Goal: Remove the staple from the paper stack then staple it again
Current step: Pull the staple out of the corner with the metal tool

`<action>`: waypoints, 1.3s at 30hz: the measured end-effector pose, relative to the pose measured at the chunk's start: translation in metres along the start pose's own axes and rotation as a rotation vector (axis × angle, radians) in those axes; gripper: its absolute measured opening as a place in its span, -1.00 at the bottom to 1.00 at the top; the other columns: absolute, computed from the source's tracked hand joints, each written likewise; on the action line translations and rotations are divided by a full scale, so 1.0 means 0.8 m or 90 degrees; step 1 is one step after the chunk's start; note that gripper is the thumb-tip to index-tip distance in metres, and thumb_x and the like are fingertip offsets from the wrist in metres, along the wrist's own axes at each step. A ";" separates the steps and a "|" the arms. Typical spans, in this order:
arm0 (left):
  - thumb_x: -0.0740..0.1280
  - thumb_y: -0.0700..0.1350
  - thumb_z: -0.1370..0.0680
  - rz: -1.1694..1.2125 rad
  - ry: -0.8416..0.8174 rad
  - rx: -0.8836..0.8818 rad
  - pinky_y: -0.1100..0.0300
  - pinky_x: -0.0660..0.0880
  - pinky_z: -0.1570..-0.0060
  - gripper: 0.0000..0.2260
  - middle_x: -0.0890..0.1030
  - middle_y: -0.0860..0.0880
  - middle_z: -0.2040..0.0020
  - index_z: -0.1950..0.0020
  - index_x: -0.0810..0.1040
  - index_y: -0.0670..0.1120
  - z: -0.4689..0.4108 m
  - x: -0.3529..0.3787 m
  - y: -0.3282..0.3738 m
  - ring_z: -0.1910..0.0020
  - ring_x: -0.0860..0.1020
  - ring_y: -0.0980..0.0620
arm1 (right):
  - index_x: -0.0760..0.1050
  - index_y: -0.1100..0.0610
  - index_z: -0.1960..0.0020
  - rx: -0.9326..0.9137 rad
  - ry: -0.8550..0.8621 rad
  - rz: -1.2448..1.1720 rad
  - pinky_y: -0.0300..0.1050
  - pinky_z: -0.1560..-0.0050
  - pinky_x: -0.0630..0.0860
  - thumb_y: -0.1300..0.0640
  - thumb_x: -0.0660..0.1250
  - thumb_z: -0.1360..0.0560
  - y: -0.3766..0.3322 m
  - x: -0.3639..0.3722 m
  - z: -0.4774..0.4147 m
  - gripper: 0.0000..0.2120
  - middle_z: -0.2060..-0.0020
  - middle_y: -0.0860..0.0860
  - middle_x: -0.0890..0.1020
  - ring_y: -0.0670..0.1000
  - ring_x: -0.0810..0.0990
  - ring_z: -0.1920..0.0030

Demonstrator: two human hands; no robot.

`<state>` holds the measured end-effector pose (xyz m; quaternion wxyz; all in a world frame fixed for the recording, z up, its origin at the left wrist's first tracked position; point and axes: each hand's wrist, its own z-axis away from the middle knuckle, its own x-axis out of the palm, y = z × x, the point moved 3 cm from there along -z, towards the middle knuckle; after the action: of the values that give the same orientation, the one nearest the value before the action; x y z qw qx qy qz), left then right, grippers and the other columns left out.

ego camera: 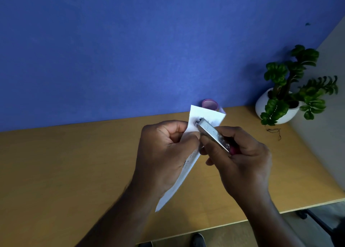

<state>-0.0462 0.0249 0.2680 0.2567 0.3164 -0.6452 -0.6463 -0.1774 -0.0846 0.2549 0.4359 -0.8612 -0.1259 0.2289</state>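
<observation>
The wooden desk (74, 172) fills the lower half of the view, backed by a blue wall (130, 41). Both forearms come in from 6 o'clock and meet above the desk near the centre.

The left hand (164, 153) is curled narrow around the paper stack (186, 164), thumb and fingers pinching it just below its upper corner. The stack hangs tilted, its far corner up at 12 o'clock and its long edge running down toward 7 o'clock; the palm hides much of it.

The right hand (242, 159) is closed around a silver stapler (212, 134) with a pink end, held tilted. The stapler's front tip, pointing to 10 o'clock, touches the upper corner of the paper. Whether a staple sits there is too small to tell.

At 2 o'clock a potted plant (291, 90) in a white pot stands on the desk. A small purple container (210, 104) shows just beyond the paper, partly hidden by it.
</observation>
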 end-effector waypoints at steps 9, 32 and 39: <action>0.49 -0.28 -0.63 0.098 0.027 -0.050 0.01 0.65 0.07 -0.86 0.86 -0.11 0.10 0.01 0.84 -0.11 -0.011 -0.015 -0.006 0.12 0.81 -0.22 | 0.71 -0.05 -0.05 0.043 -0.042 -0.028 0.14 0.34 0.69 -0.03 0.50 -0.52 0.003 -0.002 -0.006 -0.88 0.13 -0.15 0.79 0.03 0.78 0.24; 0.49 -0.23 -0.63 -0.044 0.020 0.024 -0.36 0.67 0.22 -0.86 0.83 -0.09 0.22 0.05 0.83 -0.05 -0.014 -0.014 0.000 0.21 0.77 -0.32 | 0.65 -0.20 -0.04 -0.014 -0.092 0.047 0.01 0.39 0.62 0.11 0.49 -0.55 -0.009 -0.001 -0.021 -0.80 0.16 -0.20 0.76 -0.02 0.75 0.25; 0.46 -0.12 -0.58 -0.020 -0.002 0.035 -0.39 0.65 0.21 -0.87 0.83 -0.12 0.20 0.06 0.82 -0.02 -0.016 -0.013 0.003 0.19 0.74 -0.39 | 0.67 -0.11 -0.12 -0.014 -0.077 0.027 0.12 0.40 0.64 0.02 0.46 -0.58 0.003 -0.001 -0.017 -0.87 0.06 -0.16 0.77 0.05 0.77 0.20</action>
<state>-0.0305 0.0239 0.2718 0.2369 0.3321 -0.6579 -0.6330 -0.1710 -0.0957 0.2606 0.4130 -0.8530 -0.1366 0.2883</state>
